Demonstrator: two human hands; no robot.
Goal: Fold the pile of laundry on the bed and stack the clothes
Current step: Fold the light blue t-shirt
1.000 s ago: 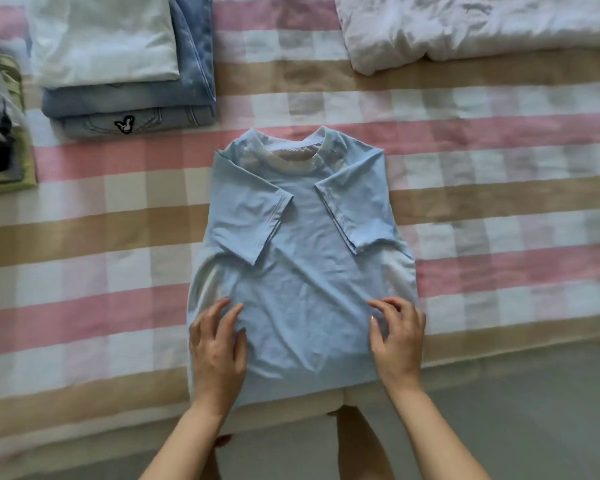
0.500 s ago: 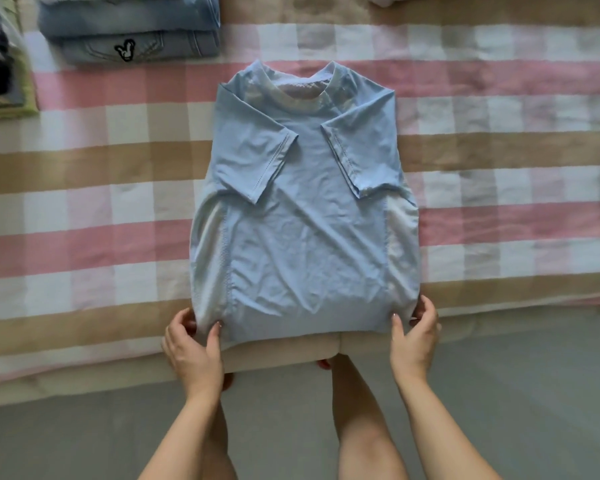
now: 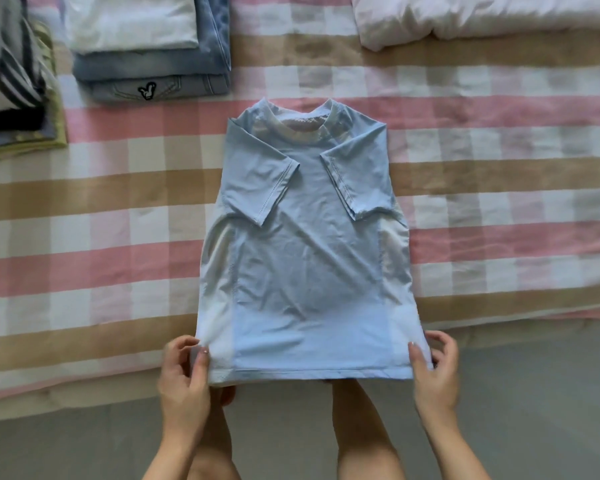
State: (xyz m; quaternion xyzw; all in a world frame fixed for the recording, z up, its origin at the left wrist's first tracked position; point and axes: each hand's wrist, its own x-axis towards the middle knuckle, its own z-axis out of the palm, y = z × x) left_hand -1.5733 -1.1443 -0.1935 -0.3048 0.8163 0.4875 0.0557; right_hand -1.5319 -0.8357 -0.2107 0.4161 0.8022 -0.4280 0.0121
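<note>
While folded stacks (image 3: 146, 53) are lying beyond them, my left grip (image 3: 184, 372) and right grip (image 3: 433, 367) are pinching the hem of the half-folded shirt (image 3: 305, 254).

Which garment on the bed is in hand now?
The light blue T-shirt, sleeves folded in: left hand and right hand pinch its hem corners. The folded stacks lie untouched.

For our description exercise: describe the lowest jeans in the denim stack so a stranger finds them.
On the checked bed, find the folded stack beyond the blue T-shirt, to its left. The bottom jeans alone show a black cartoon emblem.
</note>
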